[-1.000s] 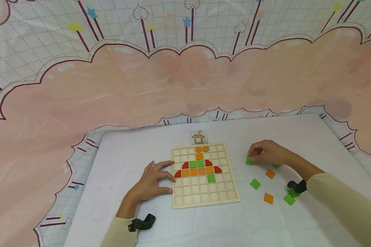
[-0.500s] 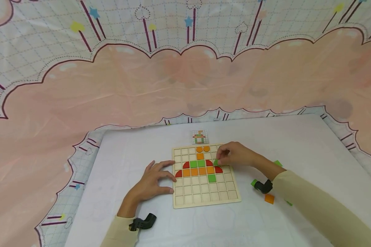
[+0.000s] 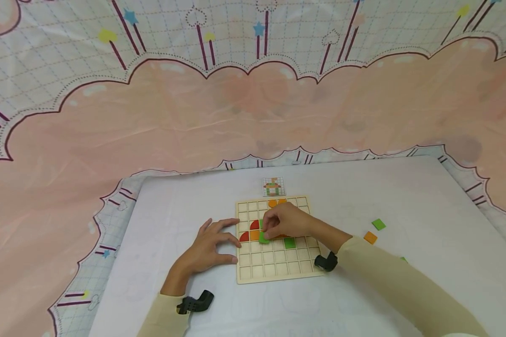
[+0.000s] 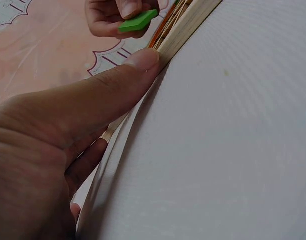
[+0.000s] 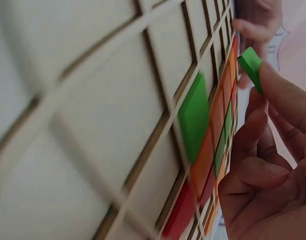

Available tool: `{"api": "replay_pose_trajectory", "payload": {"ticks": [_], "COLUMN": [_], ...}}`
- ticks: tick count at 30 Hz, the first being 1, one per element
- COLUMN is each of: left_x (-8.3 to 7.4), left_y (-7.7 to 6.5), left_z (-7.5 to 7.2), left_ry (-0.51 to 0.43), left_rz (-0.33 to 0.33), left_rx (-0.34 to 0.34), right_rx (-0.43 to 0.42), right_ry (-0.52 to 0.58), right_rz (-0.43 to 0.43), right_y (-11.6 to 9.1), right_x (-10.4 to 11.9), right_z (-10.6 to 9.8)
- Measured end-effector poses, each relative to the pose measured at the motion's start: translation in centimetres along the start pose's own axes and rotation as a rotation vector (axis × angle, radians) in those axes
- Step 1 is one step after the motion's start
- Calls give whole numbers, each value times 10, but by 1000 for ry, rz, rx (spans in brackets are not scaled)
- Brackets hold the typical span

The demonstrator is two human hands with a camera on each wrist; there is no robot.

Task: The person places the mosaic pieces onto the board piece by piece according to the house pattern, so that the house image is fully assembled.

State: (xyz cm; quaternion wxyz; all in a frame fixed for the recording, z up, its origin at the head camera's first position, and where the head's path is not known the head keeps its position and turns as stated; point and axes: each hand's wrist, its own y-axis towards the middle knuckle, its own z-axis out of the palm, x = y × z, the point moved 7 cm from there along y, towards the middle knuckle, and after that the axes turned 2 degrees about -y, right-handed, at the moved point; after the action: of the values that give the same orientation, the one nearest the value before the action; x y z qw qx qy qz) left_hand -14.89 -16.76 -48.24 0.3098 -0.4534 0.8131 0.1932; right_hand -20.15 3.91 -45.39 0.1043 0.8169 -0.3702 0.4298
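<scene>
A wooden grid board (image 3: 274, 271) lies on the white table. My left hand (image 3: 203, 248) rests against its left edge with thumb and fingers spread, the thumb (image 4: 138, 62) touching the rim. Over the board, my right hand (image 3: 288, 221) pinches a green square tile (image 5: 250, 65) between thumb and fingers, held above the grid. Set in the grid are red rounded pieces (image 3: 244, 237), orange squares (image 3: 254, 235), a green square (image 5: 194, 120) and orange discs (image 3: 272, 203). The right hand hides part of this pattern in the head view.
Just beyond the board lies a small pattern card (image 3: 273, 186). To the right are a loose green tile (image 3: 378, 224) and an orange tile (image 3: 370, 238). The right sleeve (image 3: 388, 276) covers other loose tiles there.
My right hand has picked up a green tile from the right of the table and carried it left over the board. The left hand has stayed at the board's edge.
</scene>
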Motion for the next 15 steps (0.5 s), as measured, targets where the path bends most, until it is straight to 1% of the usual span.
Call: {"api": "replay_pose_trajectory", "payload": {"ticks": [10, 13, 15], "left_x": [2, 3, 3], "left_y": [1, 1, 1], "left_z": [1, 1, 1], "left_ry": [12, 9, 4], "left_rz": [-4, -6, -3], "left_rx": [15, 17, 17], "right_rx": [13, 15, 20], "right_ry": [-39, -70, -80], "right_rz": [-36, -34, -18], "right_y": [14, 16, 17], "right_x": [14, 17, 17], "right_z": [20, 24, 26]}}
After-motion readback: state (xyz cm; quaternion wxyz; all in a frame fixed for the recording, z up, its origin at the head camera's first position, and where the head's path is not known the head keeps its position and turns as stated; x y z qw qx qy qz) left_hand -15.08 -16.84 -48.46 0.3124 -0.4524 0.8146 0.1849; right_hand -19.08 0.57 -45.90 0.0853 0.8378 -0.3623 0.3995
